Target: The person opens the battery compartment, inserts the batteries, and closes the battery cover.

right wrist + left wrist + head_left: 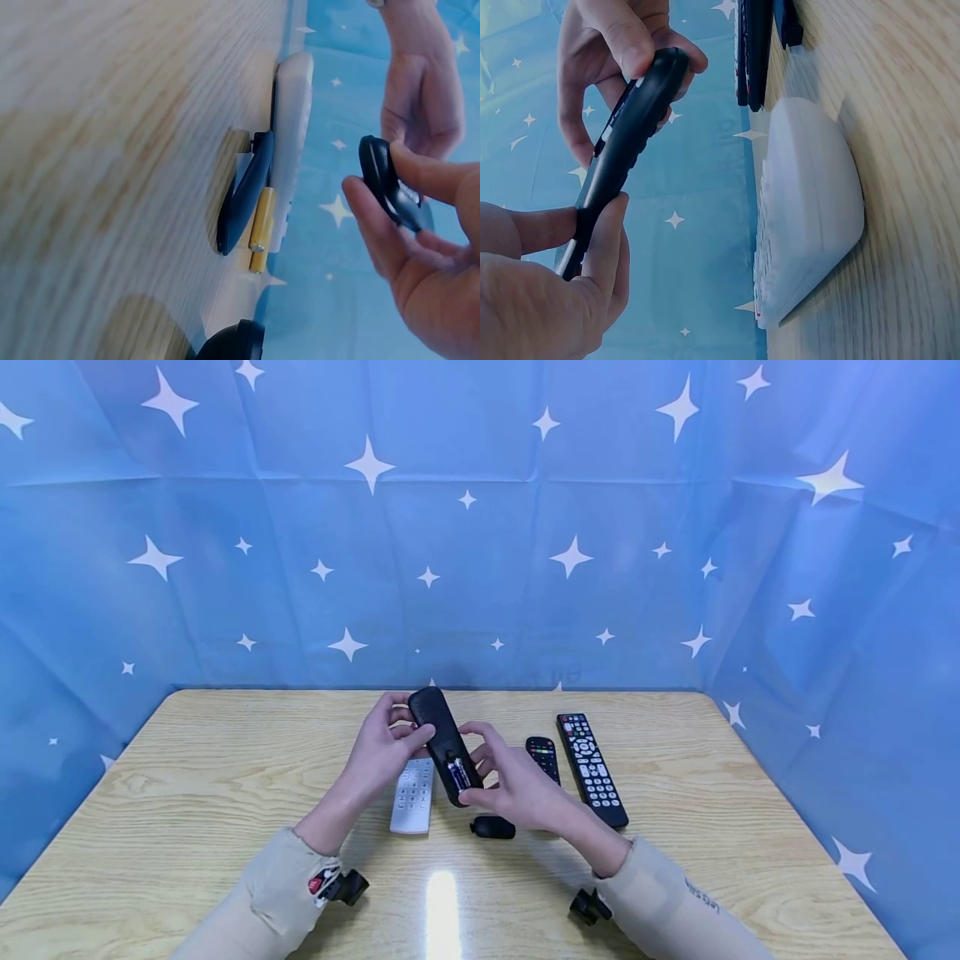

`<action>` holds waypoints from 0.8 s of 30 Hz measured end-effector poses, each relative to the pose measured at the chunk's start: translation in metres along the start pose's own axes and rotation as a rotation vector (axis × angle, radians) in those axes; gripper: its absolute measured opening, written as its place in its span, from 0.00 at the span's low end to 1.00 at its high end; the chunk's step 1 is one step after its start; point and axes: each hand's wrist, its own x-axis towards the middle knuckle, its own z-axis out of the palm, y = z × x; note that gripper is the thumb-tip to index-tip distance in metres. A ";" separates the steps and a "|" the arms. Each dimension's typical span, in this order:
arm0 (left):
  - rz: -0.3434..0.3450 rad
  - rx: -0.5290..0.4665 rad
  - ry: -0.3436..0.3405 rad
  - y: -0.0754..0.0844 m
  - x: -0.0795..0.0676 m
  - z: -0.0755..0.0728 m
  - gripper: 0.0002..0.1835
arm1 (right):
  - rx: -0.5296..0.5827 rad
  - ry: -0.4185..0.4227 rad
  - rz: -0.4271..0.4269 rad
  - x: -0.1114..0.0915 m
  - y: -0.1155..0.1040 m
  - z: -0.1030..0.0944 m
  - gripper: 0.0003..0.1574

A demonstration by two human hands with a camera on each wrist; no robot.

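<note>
A black remote control (433,717) is held above the table by both hands, its back turned up and tilted. Its battery compartment is uncovered, and batteries (458,773) lie in it. My left hand (377,750) grips the far end, thumb on the back and fingers beneath. At the near end, my right hand (527,792) pinches the remote beside the compartment. A black battery cover (492,827) lies on the table below. Yellow batteries (262,217) lie by the cover in the right wrist view; the right hand hides them from the head view.
Under the held remote, a white remote (412,797) lies on the wooden table (247,760). To the right are a small black remote (542,753), partly covered by the right hand, and a long black remote (592,768). A blue star-patterned cloth (480,543) hangs behind.
</note>
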 end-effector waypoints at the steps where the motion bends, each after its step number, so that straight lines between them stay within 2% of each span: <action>1: 0.005 0.008 -0.003 0.000 0.000 0.000 0.25 | -0.003 0.005 -0.003 0.000 0.000 0.000 0.49; 6: 0.006 0.012 -0.002 0.000 -0.001 0.003 0.26 | -0.011 0.018 -0.001 0.001 0.002 0.000 0.45; 17: -0.020 -0.015 0.010 -0.002 0.001 0.002 0.27 | 0.058 0.012 0.052 0.001 0.003 0.003 0.46; 24: -0.009 -0.008 0.017 -0.003 0.001 -0.001 0.26 | 0.031 -0.015 0.073 -0.001 0.002 0.000 0.46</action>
